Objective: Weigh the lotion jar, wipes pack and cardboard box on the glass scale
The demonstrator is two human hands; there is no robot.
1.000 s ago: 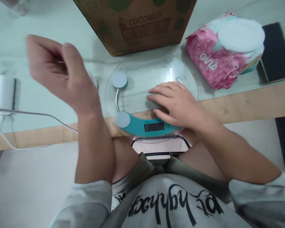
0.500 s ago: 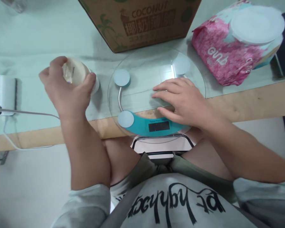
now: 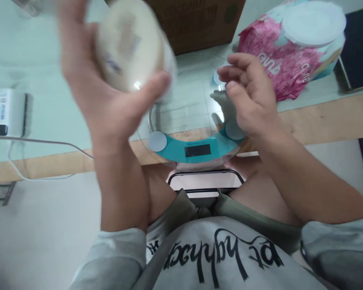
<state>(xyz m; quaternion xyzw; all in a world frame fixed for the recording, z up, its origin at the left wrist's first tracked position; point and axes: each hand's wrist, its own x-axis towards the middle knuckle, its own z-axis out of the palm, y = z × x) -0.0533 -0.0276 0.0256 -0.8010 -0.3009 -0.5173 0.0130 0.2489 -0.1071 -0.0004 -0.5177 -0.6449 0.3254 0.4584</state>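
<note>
My left hand (image 3: 109, 100) is wrapped round a white container with a cream-coloured round top (image 3: 130, 46), held above the left side of the scale. Thumb and fingers grip its sides; the marks on its top are blurred. A round glass bathroom scale (image 3: 184, 117) lies at the table edge, its teal band and dark display (image 3: 197, 150) towards me. Over the scale's right side hovers my right hand (image 3: 252, 96), fingers loosely bent and apart, with nothing in it. The container and left hand hide part of the scale's far left.
Behind the scale stands a brown cardboard carton (image 3: 199, 24). To the right are a pink wet-wipes pack (image 3: 269, 48) with a white lid and a dark flat device (image 3: 358, 52). A white box (image 3: 9, 112) and cables (image 3: 48, 141) lie at the left.
My left hand has lifted the container off the table and brought it right, nearer the camera. My right hand has risen from the scale and turned, its fingers curling more.
</note>
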